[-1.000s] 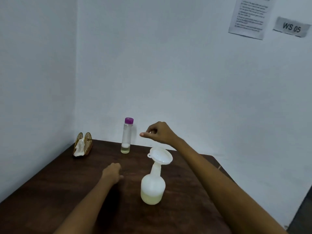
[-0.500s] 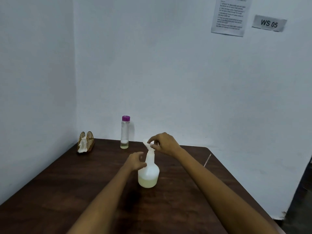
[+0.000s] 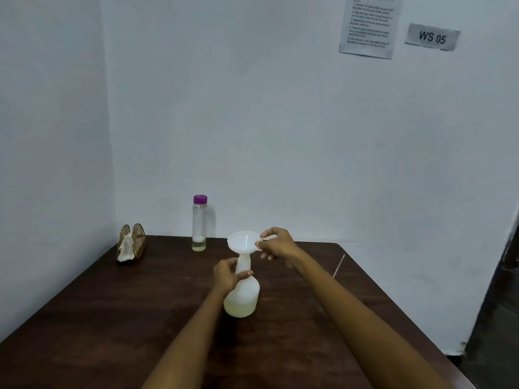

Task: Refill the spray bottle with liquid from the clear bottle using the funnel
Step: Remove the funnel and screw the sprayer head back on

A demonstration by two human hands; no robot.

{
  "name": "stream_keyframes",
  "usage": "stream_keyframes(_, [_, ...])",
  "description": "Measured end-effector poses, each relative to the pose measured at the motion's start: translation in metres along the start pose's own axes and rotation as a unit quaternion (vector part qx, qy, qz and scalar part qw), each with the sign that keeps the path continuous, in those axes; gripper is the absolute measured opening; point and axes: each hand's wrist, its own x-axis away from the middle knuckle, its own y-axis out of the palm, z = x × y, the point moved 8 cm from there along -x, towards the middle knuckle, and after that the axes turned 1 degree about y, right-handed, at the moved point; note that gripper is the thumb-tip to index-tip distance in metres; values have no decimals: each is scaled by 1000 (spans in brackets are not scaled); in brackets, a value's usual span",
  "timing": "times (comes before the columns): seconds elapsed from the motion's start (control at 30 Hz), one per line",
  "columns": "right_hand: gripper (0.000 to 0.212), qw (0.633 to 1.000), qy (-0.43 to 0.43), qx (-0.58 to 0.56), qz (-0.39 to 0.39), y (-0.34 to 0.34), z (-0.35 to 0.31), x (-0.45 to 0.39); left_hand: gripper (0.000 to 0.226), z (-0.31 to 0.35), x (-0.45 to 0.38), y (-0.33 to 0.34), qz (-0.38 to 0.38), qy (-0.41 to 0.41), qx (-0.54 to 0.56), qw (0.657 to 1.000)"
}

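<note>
The spray bottle (image 3: 242,296) is gripped at its neck by the left hand (image 3: 226,275) while the funnel (image 3: 243,242), seated above those fingers, is pinched by the right hand (image 3: 276,244); lifting it away is judged next, the capped clear bottle (image 3: 199,223) standing behind.

The printed sheet (image 3: 368,26) on the wall is cut off at the top edge, its text too small to read. The left hand (image 3: 226,273) hides part of the spray bottle (image 3: 243,299) neck.
</note>
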Motion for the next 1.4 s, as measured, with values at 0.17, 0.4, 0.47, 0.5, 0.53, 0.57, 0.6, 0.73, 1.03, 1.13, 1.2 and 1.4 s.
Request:
stream_keyframes(0.17, [10,999,45,-6,12,-4,5,-13,42,0,0,-1,-4,8,-5,1000])
stream_keyframes(0.4, [8,999,34,-40,0,-11,2,-19,41,2,-1,0,-9,9,4,1000])
stream_keyframes(0.47, [7,998,44,-33,0,-10,3,-20,41,2,0,-1,-8,9,6,1000])
stream_keyframes(0.5, [8,999,48,-25,2,-10,4,-19,42,2,-1,-1,-10,7,7,1000])
stream_keyframes(0.53, [14,998,51,-24,3,-11,5,-20,42,1,-1,-1,-14,5,9,1000])
stream_keyframes(0.57, [19,998,50,-40,3,-11,6,-22,42,1,-1,0,-16,3,10,1000])
stream_keyframes(0.6, [20,998,50,-47,4,-11,5,-23,42,2,-1,0,-17,2,10,1000])
stream_keyframes(0.73, [19,997,56,-47,13,-11,4,-25,42,2,-1,0,-20,1,11,1000])
stream_keyframes(1.03, [20,999,39,-7,15,-12,-1,-23,37,0,0,0,-19,-1,8,1000])
stream_keyframes(1.13, [20,999,17,-33,24,-14,-10,-24,38,1,0,0,-22,-6,7,1000])
stream_keyframes(1.2, [17,998,2,-51,32,-18,-16,-24,39,2,0,0,-19,-7,2,1000])
stream_keyframes(1.4, [11,994,-26,-102,32,-31,-28,-19,46,1,-2,1,-16,-18,-9,1000])
